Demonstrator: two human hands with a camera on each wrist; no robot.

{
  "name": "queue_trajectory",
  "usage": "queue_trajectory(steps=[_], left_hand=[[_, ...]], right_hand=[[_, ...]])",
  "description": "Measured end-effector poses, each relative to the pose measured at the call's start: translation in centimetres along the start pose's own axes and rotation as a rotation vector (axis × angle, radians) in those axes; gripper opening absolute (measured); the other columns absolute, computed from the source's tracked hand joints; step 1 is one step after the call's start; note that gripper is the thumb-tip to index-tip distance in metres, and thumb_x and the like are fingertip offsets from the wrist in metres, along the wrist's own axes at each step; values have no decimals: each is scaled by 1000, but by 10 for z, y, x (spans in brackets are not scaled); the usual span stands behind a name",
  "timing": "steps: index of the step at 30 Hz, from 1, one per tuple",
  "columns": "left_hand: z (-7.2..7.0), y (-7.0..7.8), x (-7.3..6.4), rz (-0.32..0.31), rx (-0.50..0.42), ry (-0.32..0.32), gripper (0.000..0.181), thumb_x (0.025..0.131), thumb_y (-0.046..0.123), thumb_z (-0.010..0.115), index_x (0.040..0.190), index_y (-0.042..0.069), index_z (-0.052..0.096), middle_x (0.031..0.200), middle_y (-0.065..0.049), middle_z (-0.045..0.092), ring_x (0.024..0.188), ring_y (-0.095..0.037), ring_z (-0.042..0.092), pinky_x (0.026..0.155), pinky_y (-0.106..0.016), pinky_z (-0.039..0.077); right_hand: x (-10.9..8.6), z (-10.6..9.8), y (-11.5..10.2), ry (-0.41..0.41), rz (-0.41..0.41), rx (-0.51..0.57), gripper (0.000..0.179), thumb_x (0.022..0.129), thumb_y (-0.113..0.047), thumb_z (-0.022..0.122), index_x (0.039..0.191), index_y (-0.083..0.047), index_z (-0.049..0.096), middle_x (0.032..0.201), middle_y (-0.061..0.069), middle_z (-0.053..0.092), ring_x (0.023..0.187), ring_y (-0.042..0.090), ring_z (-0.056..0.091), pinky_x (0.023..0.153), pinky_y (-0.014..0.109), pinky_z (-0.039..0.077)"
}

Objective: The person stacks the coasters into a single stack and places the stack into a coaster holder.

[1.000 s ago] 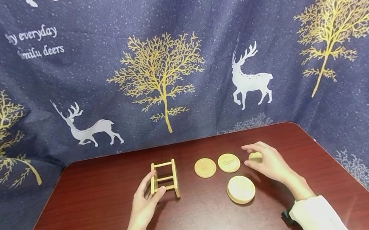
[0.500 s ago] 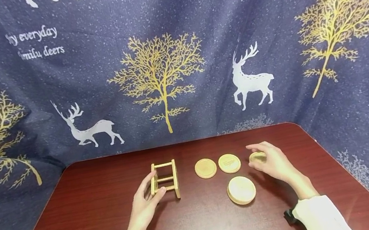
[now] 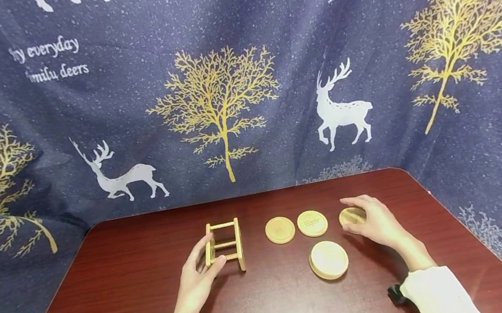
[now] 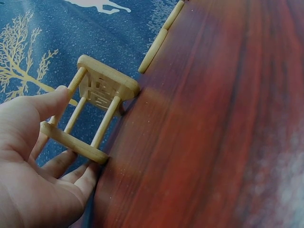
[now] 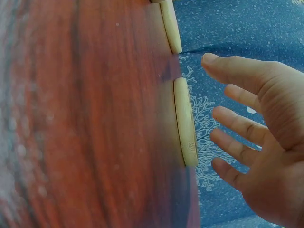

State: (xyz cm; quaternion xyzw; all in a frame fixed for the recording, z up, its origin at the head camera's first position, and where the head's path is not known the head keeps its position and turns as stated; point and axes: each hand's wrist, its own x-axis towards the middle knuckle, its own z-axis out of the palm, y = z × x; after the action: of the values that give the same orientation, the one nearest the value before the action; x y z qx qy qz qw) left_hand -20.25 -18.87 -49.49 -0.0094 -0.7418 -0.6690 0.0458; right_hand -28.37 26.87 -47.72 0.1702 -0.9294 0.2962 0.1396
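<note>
My left hand (image 3: 196,284) pinches the left end of the little wooden rack (image 3: 239,246) between thumb and fingers, while my right hand (image 3: 377,222) hangs with fingers spread just beside a round coaster (image 3: 352,215), two more coasters (image 3: 312,223) lie between it and the rack, and a thicker round piece (image 3: 329,259) sits nearer me on the table (image 3: 124,291).

The spread right hand (image 5: 278,147) is near 2 pale discs (image 5: 185,123) on a table (image 5: 95,118).
</note>
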Motion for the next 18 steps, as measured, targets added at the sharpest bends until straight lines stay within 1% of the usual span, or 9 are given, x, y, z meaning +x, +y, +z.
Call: queue_trajectory(steps=[6,10,14,18], left_hand=[[0,0,-1,-1,-2,-1,69,103,7,79,166,10,50,173,-21,42,161,-40,40,127,-44,39],[1,0,-1,-5,0,-3,69,103,8,79,166,11,50,174,-20,42,161,-40,39,126,-46,40],[0,-1,0,1,3,-1,69,103,8,80,166,11,50,174,-19,42,161,-40,40,127,-46,40],[0,-1,0,7,13,5,69,103,8,80,165,10,51,173,-21,42,160,-41,41,127,-46,39]], right_hand=[[-1,0,4,-25,26,7,68,85,-18,97,145,-2,70,134,23,73,125,48,66,105,66,54],[-3,-2,6,-44,51,10,69,86,-19,97,147,-2,69,139,24,71,126,47,66,104,63,54],[-4,-3,7,-54,52,8,72,85,-20,98,148,-3,68,141,25,70,126,47,66,102,62,54],[-4,-2,6,-76,56,14,75,85,-19,98,151,-2,66,144,27,67,131,51,62,107,67,53]])
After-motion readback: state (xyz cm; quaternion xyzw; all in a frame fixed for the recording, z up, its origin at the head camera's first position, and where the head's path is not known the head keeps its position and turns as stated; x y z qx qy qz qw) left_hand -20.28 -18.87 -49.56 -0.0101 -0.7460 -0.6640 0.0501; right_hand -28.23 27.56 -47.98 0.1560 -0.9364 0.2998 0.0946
